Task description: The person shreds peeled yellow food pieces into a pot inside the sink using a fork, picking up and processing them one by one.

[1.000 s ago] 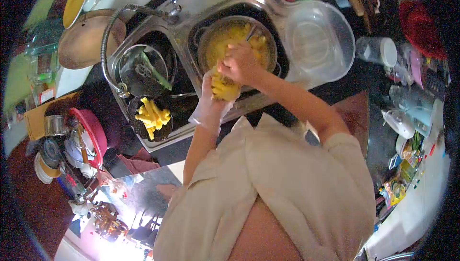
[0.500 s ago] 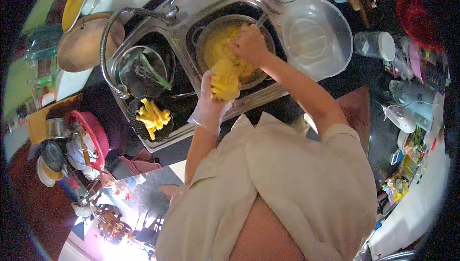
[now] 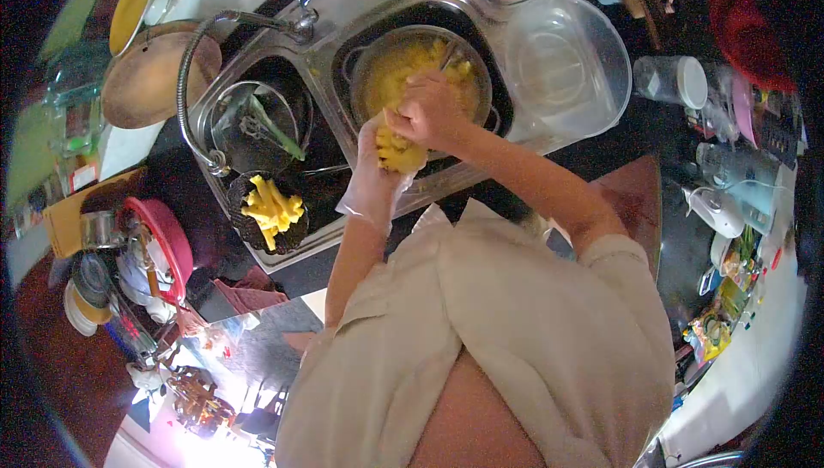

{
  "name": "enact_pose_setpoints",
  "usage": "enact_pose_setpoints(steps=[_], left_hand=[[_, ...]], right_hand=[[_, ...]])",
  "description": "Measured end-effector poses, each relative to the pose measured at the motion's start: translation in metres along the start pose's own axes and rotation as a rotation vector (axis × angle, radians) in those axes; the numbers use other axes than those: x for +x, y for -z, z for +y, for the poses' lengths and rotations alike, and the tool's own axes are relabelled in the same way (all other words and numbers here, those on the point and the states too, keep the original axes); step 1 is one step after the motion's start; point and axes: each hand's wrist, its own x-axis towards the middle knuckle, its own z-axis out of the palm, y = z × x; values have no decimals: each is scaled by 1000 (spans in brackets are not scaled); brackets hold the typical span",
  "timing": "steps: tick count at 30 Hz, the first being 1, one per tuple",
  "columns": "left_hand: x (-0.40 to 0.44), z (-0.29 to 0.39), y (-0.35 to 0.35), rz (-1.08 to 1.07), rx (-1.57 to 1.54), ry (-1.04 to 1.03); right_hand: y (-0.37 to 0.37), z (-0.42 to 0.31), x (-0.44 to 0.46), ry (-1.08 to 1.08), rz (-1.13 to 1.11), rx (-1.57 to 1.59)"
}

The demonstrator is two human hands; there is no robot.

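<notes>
My left hand (image 3: 371,172), in a clear plastic glove, is wrapped around a peeled pineapple (image 3: 402,155) with grooves cut into its side. My right hand (image 3: 436,114) is closed in a fist at the top of the pineapple, its thumb against the fruit. Beyond that fist sticks out a narrow grey blade, seemingly a knife (image 3: 447,54); its handle is hidden in the fingers. Beneath both hands a round metal pot (image 3: 359,90) with side handles sits in the right sink basin, holding yellow pineapple pieces (image 3: 408,60).
Pineapple strips lie on a dark lacy dish (image 3: 243,234) at the sink's front left corner. A metal bowl (image 3: 225,129) occupies the left basin, below the curved faucet (image 3: 183,90). Right of the pot stands a large clear plastic tub (image 3: 614,64). A pink basin (image 3: 176,240) is at far left.
My right hand has drawn back from over the pot toward me, down onto the pineapple's top. The left hand holds the pineapple in nearly the same place.
</notes>
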Motion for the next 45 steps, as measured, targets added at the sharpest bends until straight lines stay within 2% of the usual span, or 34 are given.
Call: enact_pose_setpoints(steps=[1,2,4,5,7,8,10,14,17,19,20,22,26,27,29,32,34,38,39,41,42,44,45], left_hand=[[-4,-2,-8,78,117,-95],[3,2,-5,68,113,-101],[5,12,9,-142,70,113],[2,10,10,-137,71,118],[-4,10,-13,39,82,30],[-9,10,-8,50,74,23],[-7,8,-2,-24,142,-90],[2,7,16,30,-1,18],[4,9,18,-89,315,-85],[-3,-1,20,-81,386,-272],[-3,-2,17,-83,389,-266],[-7,-1,1,-28,144,-101],[-12,-9,10,64,-71,-24],[-7,-10,18,-8,250,-145],[0,-12,23,-71,555,-282],[6,-13,12,-50,366,-274],[-5,-11,-7,19,-129,-20],[-2,-15,-7,131,-243,-24],[-3,-17,-1,78,51,-142],[-9,-22,16,38,338,-269],[-6,-20,16,-19,859,-475],[-11,-25,25,-55,1377,-649],[-14,-21,12,-12,1404,-665]], right_hand=[[-7,-1,-3,29,17,72],[-7,13,0,40,18,67],[-2,33,-1,111,-88,-224],[-1,33,-6,105,-89,-222],[4,31,0,-110,-21,-174],[1,17,-5,-106,-30,-163],[5,-11,-7,33,80,65],[-10,19,-17,-41,37,6],[-19,46,-10,-89,-41,-156],[8,9,-3,-102,128,-17],[5,6,-6,-108,130,-20],[-7,4,-12,-13,38,52],[-16,23,-24,38,91,-85],[-5,22,-14,-50,95,-102],[13,10,-1,-118,88,-113],[20,-11,-1,-147,142,15],[9,-13,-11,-269,32,24],[-5,1,-20,-317,138,-13],[-4,8,-22,-333,127,-42],[-9,11,-29,-343,104,-57],[0,8,-19,-335,129,-65],[7,-2,-19,-345,126,-63],[6,-4,-14,-296,136,-77]])
